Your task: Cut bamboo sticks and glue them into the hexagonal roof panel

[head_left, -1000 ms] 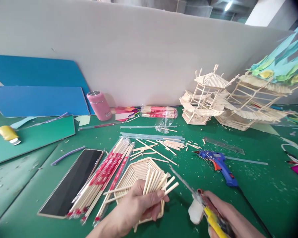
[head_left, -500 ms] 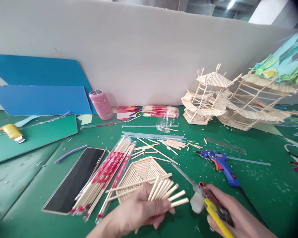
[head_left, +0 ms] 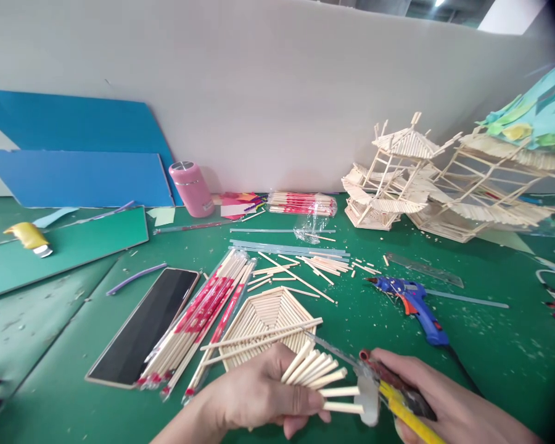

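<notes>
My left hand (head_left: 271, 391) is closed around a fanned bunch of pale wooden sticks (head_left: 312, 370), their ends pointing right. In my right hand (head_left: 439, 394) is a hand cutter (head_left: 391, 394) with yellow and dark red handles. The cutter's long thin blade points up and left, and a rounded pale plate sits below it. The two lowest stick ends reach this plate; whether they touch it I cannot tell. Behind my left hand lies a flat polygonal stick panel (head_left: 271, 308), with two loose sticks (head_left: 263, 339) across it.
Wrapped chopsticks (head_left: 198, 314) and a phone (head_left: 143, 327) lie left. A blue glue gun (head_left: 416, 308) rests right, its cord running toward me. Cut sticks (head_left: 324, 266) and clear glue sticks (head_left: 291, 248) lie beyond. Stick-built pavilions (head_left: 398, 179) and a pink flask (head_left: 192, 188) stand behind.
The cutter has come left and the stick bunch slightly right, so the lowest stick ends are now at the cutter's plate. The camera view has shifted a little.
</notes>
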Available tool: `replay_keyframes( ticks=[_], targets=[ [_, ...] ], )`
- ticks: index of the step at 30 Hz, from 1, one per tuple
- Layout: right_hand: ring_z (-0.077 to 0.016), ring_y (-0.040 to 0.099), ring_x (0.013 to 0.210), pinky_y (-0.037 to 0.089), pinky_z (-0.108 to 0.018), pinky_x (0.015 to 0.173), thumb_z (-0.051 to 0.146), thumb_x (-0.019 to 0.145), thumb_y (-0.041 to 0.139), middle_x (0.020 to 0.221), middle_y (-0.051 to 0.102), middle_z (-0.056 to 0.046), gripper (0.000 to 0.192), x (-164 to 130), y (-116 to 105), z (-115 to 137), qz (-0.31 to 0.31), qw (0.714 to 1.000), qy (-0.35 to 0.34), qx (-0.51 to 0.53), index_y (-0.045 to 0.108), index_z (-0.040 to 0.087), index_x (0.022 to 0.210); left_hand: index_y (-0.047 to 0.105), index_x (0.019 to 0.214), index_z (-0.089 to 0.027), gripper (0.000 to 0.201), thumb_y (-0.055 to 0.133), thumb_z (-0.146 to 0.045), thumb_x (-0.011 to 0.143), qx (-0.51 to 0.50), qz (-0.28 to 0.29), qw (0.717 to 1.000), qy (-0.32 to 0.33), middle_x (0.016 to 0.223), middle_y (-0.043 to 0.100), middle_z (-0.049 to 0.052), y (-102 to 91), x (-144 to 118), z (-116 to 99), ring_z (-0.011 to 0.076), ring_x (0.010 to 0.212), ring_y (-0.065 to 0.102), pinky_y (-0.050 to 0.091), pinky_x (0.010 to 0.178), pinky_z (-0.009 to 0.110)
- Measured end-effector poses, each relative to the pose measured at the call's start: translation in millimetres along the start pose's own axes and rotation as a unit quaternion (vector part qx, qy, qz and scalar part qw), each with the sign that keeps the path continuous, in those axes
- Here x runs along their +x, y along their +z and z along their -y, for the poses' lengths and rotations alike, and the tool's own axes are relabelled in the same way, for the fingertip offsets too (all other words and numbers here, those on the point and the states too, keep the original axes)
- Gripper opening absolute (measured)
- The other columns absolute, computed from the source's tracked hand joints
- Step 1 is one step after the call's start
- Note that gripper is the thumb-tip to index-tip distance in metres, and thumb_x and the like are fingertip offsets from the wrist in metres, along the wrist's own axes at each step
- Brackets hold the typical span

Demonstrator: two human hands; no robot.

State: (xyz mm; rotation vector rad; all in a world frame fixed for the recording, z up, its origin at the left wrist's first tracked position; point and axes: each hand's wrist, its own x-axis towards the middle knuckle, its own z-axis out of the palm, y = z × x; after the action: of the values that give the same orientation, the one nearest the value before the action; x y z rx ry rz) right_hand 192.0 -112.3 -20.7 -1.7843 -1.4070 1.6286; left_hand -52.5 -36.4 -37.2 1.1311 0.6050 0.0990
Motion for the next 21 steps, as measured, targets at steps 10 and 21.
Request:
replay_keyframes(
  ticks=[10, 21],
  targets=[
    [-0.0103, 0.053, 0.051, 0.043, -0.017, 0.046, 0.033, 0.070, 0.060, 0.060, 0.060, 0.002, 0.042, -2, 1, 15, 0.030, 1.000, -0.002, -0.009, 0.057, 0.023, 0.111, 0.069, 0.081, -0.013, 0.028, 0.058, -0.038, 0.075, -0.030, 0.011, 0.999, -0.004, 0.045, 0.044, -0.004, 0.9, 0, 0, 0.0036, 0.037, 0.034, 0.018, 0.037, 0.019],
    [-0.0097, 0.052, 0.054, 0.043, -0.019, 0.053, 0.039, 0.069, 0.059, 0.057, 0.055, 0.003, 0.044, -1, 4, 1, 0.011, 0.994, 0.034, 0.100, 0.056, 0.021, 0.109, 0.069, 0.080, -0.012, 0.032, 0.058, -0.041, 0.073, -0.027, 0.014, 1.000, 0.009, 0.044, 0.043, -0.004, 0.2, -1, 1, 0.0036, 0.036, 0.033, 0.017, 0.036, 0.019]
  ],
)
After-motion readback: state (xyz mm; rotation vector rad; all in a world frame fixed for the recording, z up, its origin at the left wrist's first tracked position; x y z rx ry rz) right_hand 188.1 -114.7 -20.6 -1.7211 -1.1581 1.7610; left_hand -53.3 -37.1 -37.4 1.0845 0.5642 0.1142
